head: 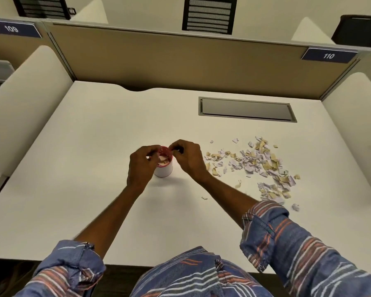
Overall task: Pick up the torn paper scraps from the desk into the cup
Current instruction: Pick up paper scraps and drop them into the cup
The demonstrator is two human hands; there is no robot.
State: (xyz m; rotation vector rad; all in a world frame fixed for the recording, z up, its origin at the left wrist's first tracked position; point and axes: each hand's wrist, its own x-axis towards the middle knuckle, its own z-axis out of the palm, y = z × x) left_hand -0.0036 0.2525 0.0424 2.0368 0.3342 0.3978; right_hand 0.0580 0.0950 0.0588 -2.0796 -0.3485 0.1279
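I see a white desk (94,157) with a shallow notch in its far edge at about eleven o'clock. Set flush into its top at one o'clock is a grey rectangular cable hatch (247,109), lid down. Near the middle stands a small white cup (165,170) with a red rim, upright, paper bits visible inside. At three o'clock from the cup lies a loose spread of torn paper scraps (259,163), white and tan mixed, thickest toward the right edge. A few stray bits (204,198) lie apart at five o'clock, nearer me.
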